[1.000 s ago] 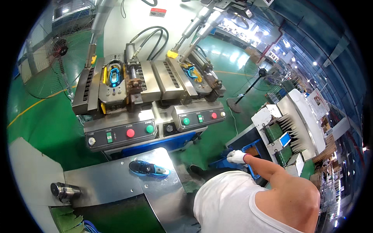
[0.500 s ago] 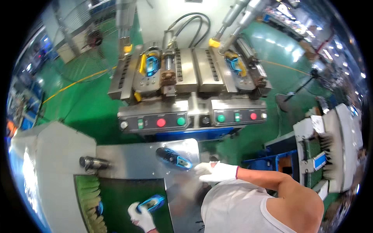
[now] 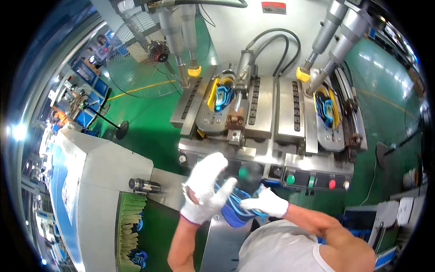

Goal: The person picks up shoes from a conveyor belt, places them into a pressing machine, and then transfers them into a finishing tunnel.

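Raised from the green belt (image 3: 167,238) since half a second ago, the left hand (image 3: 204,189) has extended fingers; whether it grips, I cannot tell. Beside it, the right hand (image 3: 268,203) grasps a blue shoe (image 3: 234,216) over the table (image 3: 222,247), before the press (image 3: 261,111).

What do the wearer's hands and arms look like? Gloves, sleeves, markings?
Left hand and right hand: plain white cloth gloves. The left glove's cuff ends in a thin reddish-purple hem; an opening above it bares part of the hand. Forearms bare; white sleeveless top. No markings readable on the gloves.
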`<state>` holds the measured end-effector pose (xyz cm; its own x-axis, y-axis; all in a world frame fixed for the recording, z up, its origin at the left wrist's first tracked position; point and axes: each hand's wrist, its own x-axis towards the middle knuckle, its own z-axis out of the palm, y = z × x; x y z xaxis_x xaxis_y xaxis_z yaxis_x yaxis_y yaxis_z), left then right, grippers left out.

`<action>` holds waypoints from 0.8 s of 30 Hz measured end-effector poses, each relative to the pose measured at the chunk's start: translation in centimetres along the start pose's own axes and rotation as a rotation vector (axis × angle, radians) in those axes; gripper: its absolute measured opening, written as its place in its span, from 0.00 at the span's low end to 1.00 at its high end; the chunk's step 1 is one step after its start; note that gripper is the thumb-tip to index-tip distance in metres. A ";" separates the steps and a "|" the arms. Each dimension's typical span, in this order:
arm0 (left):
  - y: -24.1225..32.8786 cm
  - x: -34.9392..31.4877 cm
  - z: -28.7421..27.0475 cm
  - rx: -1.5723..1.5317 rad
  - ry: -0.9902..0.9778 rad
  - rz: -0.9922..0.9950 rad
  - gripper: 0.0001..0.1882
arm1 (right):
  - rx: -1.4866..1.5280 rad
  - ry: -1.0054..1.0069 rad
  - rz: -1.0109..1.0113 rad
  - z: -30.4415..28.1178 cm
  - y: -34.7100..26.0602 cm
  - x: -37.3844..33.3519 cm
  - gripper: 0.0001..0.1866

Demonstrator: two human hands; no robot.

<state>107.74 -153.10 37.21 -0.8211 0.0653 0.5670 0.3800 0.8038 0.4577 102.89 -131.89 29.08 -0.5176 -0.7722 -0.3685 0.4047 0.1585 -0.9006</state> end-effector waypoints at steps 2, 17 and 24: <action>-3.9 4.8 1.6 0.111 0.146 -0.046 0.25 | 0.247 0.056 -0.015 -3.5 -1.0 -2.2 0.23; -33.1 22.9 23.4 0.396 -0.227 -0.921 0.52 | 0.690 0.595 -0.073 -14.1 -1.4 -5.7 0.39; -28.3 24.9 9.9 0.350 -0.112 -0.831 0.41 | 0.630 0.565 -0.200 -13.7 -2.2 -1.3 0.33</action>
<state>72.32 -168.32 31.59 -0.8165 -0.5732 0.0688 -0.4892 0.7503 0.4447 92.27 -122.81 28.39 -0.8528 -0.3016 -0.4263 0.5214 -0.4465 -0.7271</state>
